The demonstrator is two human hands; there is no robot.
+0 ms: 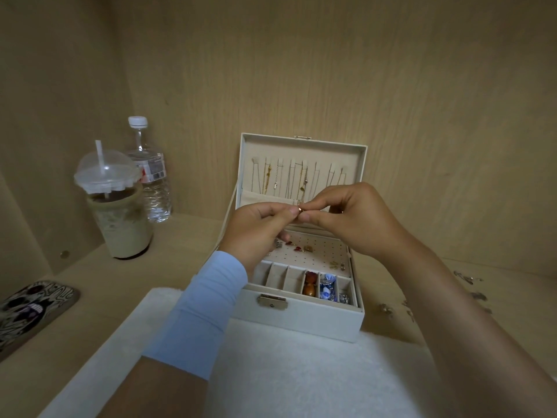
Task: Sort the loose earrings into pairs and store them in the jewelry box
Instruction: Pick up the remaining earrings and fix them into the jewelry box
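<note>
the biggest risk here is that the earring point(300, 209) slips out. it is very small and it is held only at the tips, between the left hand point(261, 229) and the right hand point(351, 220). if one pinch gets loose while the other pulls or turns, for example to take off or put on the back piece, it can drop. it hangs over the open box point(301, 322), so a fall would probably end on the pegboard panel point(319, 251) or in one of the front slots point(278, 277), where it may mix with pieces already sorted. it could also bounce onto the white towel point(301, 378), where a small part is hard to find. a second risk is a wrong pair, because the loose earrings point(470, 292) on the shelf at the right are blurred and look alike from here.

both hands are closed to a narrow pinch on the same earring, thumb and forefinger of each side meeting at it, the other fingers curled in. the earring is exactly between the two hands, touching the fingertips of both, in front of the lid and above the rear part of the tray. whether it is one piece or a stud with its back, i cannot tell.
</note>
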